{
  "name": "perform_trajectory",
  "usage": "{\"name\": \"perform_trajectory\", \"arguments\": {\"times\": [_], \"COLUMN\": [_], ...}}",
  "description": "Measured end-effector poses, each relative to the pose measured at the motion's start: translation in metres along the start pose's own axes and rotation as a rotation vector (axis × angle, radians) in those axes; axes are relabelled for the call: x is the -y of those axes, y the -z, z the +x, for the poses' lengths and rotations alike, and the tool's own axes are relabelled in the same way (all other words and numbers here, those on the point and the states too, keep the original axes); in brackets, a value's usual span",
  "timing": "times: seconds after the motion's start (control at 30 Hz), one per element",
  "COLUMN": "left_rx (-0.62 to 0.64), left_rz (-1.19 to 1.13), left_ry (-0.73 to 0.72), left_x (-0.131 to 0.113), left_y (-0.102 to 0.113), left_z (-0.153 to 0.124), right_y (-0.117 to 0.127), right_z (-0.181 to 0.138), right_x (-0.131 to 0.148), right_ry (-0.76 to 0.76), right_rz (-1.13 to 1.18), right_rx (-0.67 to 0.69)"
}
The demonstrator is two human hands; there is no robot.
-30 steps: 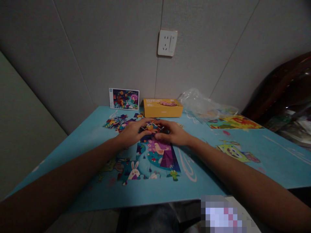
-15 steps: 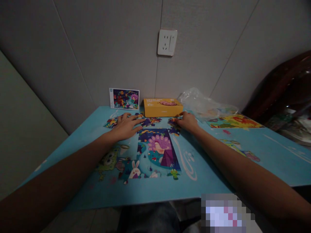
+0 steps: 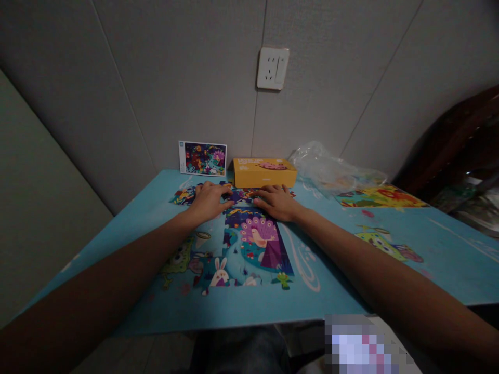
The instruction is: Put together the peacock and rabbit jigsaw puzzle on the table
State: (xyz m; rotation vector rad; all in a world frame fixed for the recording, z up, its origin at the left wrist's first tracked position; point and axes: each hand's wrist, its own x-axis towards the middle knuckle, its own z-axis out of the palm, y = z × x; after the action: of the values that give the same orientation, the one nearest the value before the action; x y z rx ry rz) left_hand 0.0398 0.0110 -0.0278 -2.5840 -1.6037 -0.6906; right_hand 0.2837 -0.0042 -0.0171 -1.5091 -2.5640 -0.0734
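On a light blue table [image 3: 136,306] lies a partly assembled jigsaw puzzle [image 3: 257,241] with a purple peacock and a white rabbit. Behind it, several loose puzzle pieces [image 3: 242,196] form a colourful row. My left hand [image 3: 211,201] rests at the left of this row, thumb and forefinger apart beside the pieces. From the right, my right hand [image 3: 277,202] lies over other pieces with its fingers stretched toward the left. Both palms face down, and neither hand visibly holds a piece. Some pieces are hidden under the hands.
A yellow box [image 3: 265,174] stands behind the pieces. Left of it, a picture card [image 3: 203,158] leans against the wall. A clear plastic bag [image 3: 327,169] and another colourful picture [image 3: 384,196] lie at the right. A wall socket [image 3: 273,68] is above.
My right hand has moved left from the pieces by the box's right corner to the middle of the row. My left hand has shifted slightly, its thumb and forefinger now beside the middle pieces.
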Motion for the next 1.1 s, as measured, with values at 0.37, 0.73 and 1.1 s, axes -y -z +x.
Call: {"name": "perform_trajectory", "arguments": {"times": [0.37, 0.73, 1.1], "left_rx": [0.024, 0.07, 0.051], "left_rz": [0.046, 0.011, 0.021], "left_ry": [0.025, -0.066, -0.039], "left_x": [0.001, -0.004, 0.0], "left_y": [0.004, 0.001, 0.0], "left_z": [-0.001, -0.005, -0.004], "right_y": [0.005, -0.001, 0.009], "right_z": [-0.002, -0.003, -0.002], "right_x": [-0.004, 0.004, 0.002], "right_ry": [-0.169, 0.119, -0.04], "right_rz": [-0.096, 0.022, -0.054], "right_rx": [-0.067, 0.042, -0.069]}}
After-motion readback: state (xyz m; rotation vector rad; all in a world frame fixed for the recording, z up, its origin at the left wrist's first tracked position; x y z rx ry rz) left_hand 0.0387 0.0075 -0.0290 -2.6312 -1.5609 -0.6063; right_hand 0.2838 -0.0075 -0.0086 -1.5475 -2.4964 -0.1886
